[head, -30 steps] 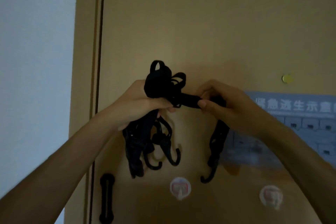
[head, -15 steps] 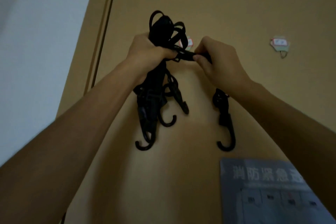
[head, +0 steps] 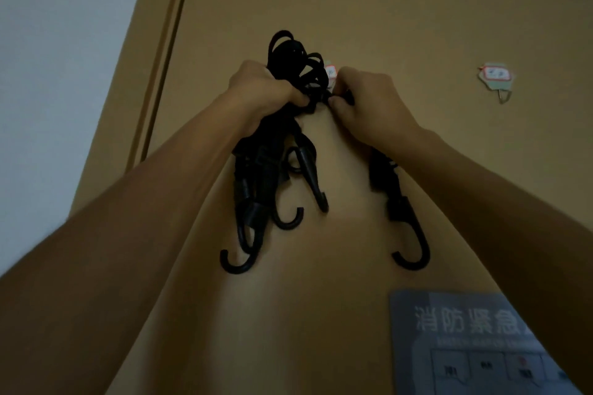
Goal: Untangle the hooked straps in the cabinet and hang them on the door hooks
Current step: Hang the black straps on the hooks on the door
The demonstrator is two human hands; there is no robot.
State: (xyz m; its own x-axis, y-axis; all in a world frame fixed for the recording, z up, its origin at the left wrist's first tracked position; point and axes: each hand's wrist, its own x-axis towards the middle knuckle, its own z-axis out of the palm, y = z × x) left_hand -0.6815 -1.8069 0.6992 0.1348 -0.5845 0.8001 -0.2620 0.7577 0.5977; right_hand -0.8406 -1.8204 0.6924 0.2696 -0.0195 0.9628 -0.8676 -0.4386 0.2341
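I hold a black bundle of hooked straps [head: 290, 58] up against the brown door [head: 401, 26]. My left hand [head: 266, 91] is shut around the bundle, whose loops stick out above my fist and whose hook ends [head: 256, 228] dangle below. My right hand [head: 369, 102] pinches one strap pulled out of the bundle; its hook end [head: 407, 234] hangs under my wrist. A door hook [head: 330, 72] with a white-and-red pad is partly hidden behind the straps, between my hands. A second door hook [head: 496, 80] is free at the right.
A grey evacuation notice [head: 475, 343] with white characters is stuck low on the door at the right. The door frame [head: 167, 42] runs up the left side, with a pale wall [head: 64, 74] beyond it.
My view and both hands have risen from the lower door hooks to the top ones. My hands have closed in, with the pulled strap now right below the left hook.
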